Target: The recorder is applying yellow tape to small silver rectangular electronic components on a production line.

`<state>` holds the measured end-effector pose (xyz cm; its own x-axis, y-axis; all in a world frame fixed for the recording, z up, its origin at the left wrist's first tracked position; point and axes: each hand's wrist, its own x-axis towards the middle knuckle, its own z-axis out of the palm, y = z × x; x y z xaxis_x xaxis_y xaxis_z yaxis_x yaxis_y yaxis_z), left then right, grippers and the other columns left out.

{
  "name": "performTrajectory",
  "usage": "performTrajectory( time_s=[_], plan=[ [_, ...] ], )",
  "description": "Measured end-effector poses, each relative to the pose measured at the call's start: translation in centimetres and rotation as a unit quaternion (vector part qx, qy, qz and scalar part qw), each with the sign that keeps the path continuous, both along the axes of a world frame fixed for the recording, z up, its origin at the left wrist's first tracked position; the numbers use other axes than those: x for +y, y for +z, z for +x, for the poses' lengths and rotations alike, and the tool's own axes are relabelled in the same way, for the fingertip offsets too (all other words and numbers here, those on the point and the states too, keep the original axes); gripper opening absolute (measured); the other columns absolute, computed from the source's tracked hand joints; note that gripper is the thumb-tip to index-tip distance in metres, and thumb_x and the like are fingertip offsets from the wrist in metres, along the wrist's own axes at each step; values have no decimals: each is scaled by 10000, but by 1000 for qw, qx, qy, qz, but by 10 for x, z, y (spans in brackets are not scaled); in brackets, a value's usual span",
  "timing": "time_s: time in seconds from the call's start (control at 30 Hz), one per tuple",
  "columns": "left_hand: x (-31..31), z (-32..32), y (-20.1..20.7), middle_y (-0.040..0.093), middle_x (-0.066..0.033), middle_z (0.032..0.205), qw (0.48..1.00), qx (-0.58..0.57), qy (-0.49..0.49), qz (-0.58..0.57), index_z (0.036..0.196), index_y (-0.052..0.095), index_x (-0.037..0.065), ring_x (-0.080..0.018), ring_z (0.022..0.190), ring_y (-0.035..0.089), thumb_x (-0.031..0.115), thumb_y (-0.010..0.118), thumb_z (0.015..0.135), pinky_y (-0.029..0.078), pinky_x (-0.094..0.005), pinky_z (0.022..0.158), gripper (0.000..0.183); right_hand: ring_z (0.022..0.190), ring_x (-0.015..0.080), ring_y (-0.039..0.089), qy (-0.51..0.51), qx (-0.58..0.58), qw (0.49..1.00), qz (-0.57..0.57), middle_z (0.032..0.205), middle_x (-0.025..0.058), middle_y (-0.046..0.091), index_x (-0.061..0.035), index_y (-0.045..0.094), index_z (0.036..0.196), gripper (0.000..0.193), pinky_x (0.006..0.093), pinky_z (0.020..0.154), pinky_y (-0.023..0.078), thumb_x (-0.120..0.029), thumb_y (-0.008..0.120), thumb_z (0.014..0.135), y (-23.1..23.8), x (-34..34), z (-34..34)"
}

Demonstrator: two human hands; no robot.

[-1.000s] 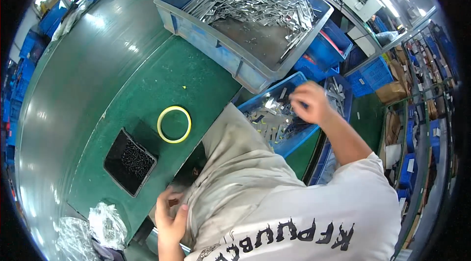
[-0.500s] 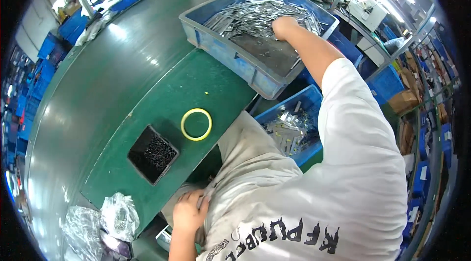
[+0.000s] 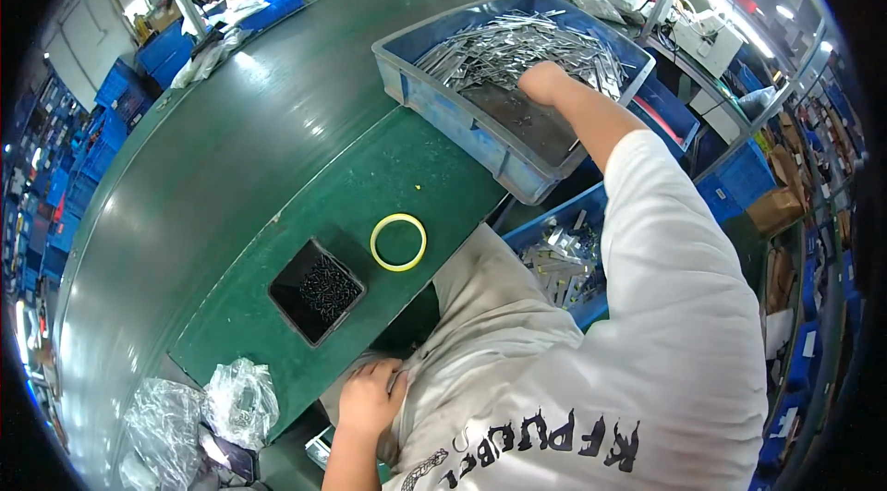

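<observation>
R hand (image 3: 543, 84) is down in the big blue-grey bin (image 3: 443, 126), at the near edge of the metal strips (image 3: 504, 43); fingers curl under, fingertips hidden, so can't tell if they pinch a strip or just press tog. L hand (image 3: 368, 399) rests on the beige trousers (image 3: 499, 306), fingers loosely bent side by side, thumb a bit apart, nothing seen in it. Strips, the main item, lie heaped toward bin's far side; dark bottom shows bare nr the R wrist. Below bin, partly behind R sleeve: lower blue bin (image 3: 591, 311) w/ mixed small pcs. On green tabletop (image 3: 351, 186), L of the leg: yellow ring (image 3: 373, 244), lying flat, & just beside it black tub (image 3: 292, 297) w/ small dark pcs. Clear plastic bags (image 3: 240, 403) nr the table's near L corner.
</observation>
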<state>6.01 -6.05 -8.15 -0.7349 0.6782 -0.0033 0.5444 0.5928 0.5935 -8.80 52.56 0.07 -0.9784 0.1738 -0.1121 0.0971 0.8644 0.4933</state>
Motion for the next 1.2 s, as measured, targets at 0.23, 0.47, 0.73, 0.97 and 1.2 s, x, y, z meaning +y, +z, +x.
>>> performTrajectory(
  time_s=[0.23,0.47,0.73,0.97,1.2],
  plan=[
    [4,5,2,699,-135,952,1000,6,-9,-14,985,666,78,-345,876,666,242,671,847,533,-431,795,214,762,270,678,31,318,903,-286,856,131,705,-68,686,1090,351,393,690,511,-350,667,883,65,-7,25],
    [3,10,14,674,-149,1002,992,29,-8,126,1006,648,32,-351,924,641,149,754,761,513,-425,839,292,851,86,625,140,352,718,-584,1005,59,679,14,651,1139,276,235,735,489,41,585,873,131,-168,119],
    [24,19,40,608,-211,1143,965,85,-14,247,1217,502,-29,-382,982,618,123,772,698,512,-438,858,604,564,212,576,394,-16,629,-670,710,48,629,-50,696,1008,319,347,510,406,-192,814,747,8,-332,159],
    [6,27,23,621,-190,960,944,-157,102,272,1067,593,-21,-367,852,619,29,578,893,516,-408,749,182,811,265,651,208,103,644,-729,929,86,675,-39,663,1051,279,347,730,508,-199,739,836,-42,-340,117],
    [5,24,23,569,4,784,843,-362,213,336,958,627,-11,-62,666,531,152,605,981,457,-235,584,167,950,258,626,265,214,845,-411,971,72,675,-51,668,915,140,397,850,428,-136,715,814,-83,-328,99]
  ],
)
